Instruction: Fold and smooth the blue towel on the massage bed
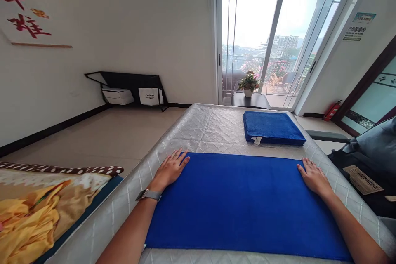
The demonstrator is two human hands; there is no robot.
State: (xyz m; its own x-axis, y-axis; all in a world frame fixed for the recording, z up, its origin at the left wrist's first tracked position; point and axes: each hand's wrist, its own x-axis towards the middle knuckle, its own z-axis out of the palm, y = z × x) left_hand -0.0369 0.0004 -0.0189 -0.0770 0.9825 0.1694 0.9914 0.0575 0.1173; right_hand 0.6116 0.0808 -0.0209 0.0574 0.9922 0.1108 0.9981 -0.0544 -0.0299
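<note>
- Ten o'clock, wall scroll: "难" in red, beneath another character cut by the edge.
- Two o'clock, wall notice: "严禁" in dark print, then round signs too small to tell.
- Four o'clock, tan label on a black bag: lettering unreadable.

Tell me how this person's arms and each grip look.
The left forearm and right forearm are bare, without visible sleeves. The left grip, an ungloved hand, has a dark-cased, grey-banded wristwatch at the wrist. The right grip, also ungloved, has a bare wrist.
</note>
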